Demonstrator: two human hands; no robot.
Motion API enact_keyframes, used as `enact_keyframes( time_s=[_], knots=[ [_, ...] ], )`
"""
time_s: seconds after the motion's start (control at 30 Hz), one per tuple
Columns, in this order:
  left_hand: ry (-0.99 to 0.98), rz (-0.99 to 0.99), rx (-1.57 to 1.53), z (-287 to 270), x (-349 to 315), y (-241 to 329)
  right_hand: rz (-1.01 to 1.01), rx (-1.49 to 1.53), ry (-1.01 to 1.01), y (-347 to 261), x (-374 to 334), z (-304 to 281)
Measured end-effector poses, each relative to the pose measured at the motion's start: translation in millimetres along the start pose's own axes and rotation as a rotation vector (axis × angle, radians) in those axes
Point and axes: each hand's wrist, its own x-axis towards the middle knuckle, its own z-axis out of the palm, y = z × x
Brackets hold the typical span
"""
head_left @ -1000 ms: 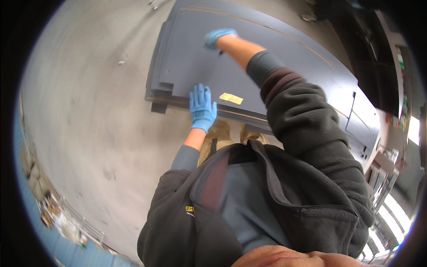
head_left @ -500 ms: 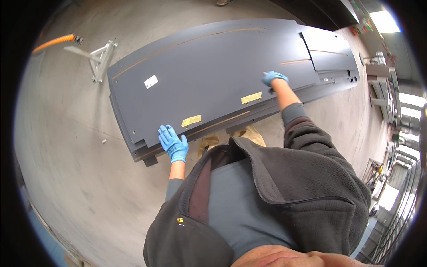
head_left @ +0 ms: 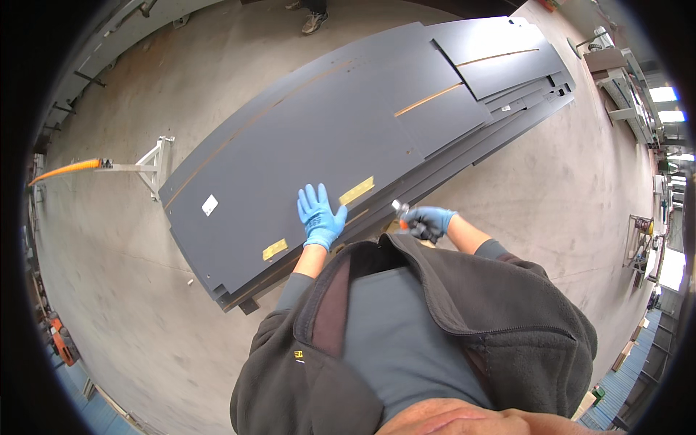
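Note:
My left hand (head_left: 320, 220), in a blue glove, lies flat with fingers spread on a large dark grey panel (head_left: 290, 145), by its near edge. Right beside it, a yellow tape strip (head_left: 357, 191) is stuck to the panel, and another yellow strip (head_left: 275, 250) sits further left. My right hand (head_left: 428, 222), gloved in blue with a dark palm, is closed around a small hand tool (head_left: 399, 208) with a silvery head and an orange part. It hovers off the near edge, close to my body; the tool's exact kind is unclear.
More grey panels lie stacked beneath, with a smaller slotted panel (head_left: 493, 61) on top at the far right. A white label (head_left: 209, 205) marks the left part. Past the left end stands a white metal bracket (head_left: 154, 163) with an orange hose (head_left: 69, 170). Another person's shoe (head_left: 314, 23) shows behind.
My view has turned, so the panels appear more slanted. My left hand has moved along the edge to the right strip. My right hand has drawn back from over the panel towards me.

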Motion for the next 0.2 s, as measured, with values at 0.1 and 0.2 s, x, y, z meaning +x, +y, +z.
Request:
enact_keyframes(
  time_s=[0.1, 0.2],
  knots=[
    [-0.210, -0.091, 0.077, 12, 20, 56, 0.033, -0.124, 0.036, 20, -18, -27],
    [-0.340, -0.175, 0.341, 8, 28, 88, -0.044, -0.605, 0.257, -6, -38, -77]
  ],
)
